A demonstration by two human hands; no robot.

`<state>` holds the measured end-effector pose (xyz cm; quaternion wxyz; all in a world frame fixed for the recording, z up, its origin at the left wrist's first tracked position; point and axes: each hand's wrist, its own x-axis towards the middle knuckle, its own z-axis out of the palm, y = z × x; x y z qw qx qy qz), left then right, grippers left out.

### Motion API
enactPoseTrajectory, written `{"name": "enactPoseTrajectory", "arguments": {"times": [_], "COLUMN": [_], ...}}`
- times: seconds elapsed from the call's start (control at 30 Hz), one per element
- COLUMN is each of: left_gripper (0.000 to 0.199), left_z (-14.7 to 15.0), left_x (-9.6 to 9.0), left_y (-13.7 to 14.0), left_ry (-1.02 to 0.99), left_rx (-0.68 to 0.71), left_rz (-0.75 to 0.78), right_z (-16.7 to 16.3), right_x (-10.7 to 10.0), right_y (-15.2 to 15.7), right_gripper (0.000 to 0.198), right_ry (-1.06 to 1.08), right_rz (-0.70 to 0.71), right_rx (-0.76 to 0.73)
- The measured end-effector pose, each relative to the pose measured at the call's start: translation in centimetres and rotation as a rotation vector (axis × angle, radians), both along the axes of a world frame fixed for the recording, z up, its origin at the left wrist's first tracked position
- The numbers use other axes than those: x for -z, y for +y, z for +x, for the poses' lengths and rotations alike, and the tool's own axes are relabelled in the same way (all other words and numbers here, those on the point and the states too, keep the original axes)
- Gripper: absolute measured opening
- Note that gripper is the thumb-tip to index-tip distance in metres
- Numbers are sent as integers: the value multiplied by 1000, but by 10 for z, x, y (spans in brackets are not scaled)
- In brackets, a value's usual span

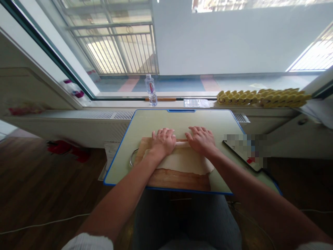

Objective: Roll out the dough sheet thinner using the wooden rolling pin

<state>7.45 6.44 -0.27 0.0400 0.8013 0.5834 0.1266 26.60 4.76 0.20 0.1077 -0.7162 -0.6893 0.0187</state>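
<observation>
Fingers flat & slightly spread, both palms down on a rolling pin [181, 142]; not curled round it. Left hand [163, 140] on pin's left part, right hand [201, 139] on right part, hands near each other. Pin lies across far edge of pale dough sheet [183, 160], on wooden board [179, 178], on blue-rimmed table [125, 146]. Water bottle [151, 89] on sill beyond, w/ yellow trays [262, 98] at right.

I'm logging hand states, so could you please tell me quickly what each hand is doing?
Left hand: open, palm down on the rolling pin over the dough.
Right hand: open, palm down on the rolling pin.
</observation>
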Motion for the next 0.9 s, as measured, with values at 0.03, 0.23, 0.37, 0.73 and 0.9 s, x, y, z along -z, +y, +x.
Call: {"name": "enactPoseTrajectory", "arguments": {"times": [0.03, 0.23, 0.37, 0.73, 0.9], "left_gripper": [43, 44, 44, 44, 45], "left_z": [1, 2, 1, -6, 0], "left_x": [-2, -9, -8, 6, -2], "left_y": [6, 32, 23, -25, 9], "left_ry": [10, 64, 57, 1, 19], "left_rx": [-2, 7, 19, 58, 41], "left_rz": [-28, -142, -126, 83, -33], "right_z": [1, 3, 0, -6, -2], "right_x": [-1, -7, -7, 5, -1], "right_y": [6, 27, 16, -35, 3], "right_gripper": [56, 63, 60, 49, 57], "right_ry": [11, 58, 33, -93, -14], "right_rz": [-22, -83, -88, 120, -22], "right_rx": [6, 18, 20, -16, 4]}}
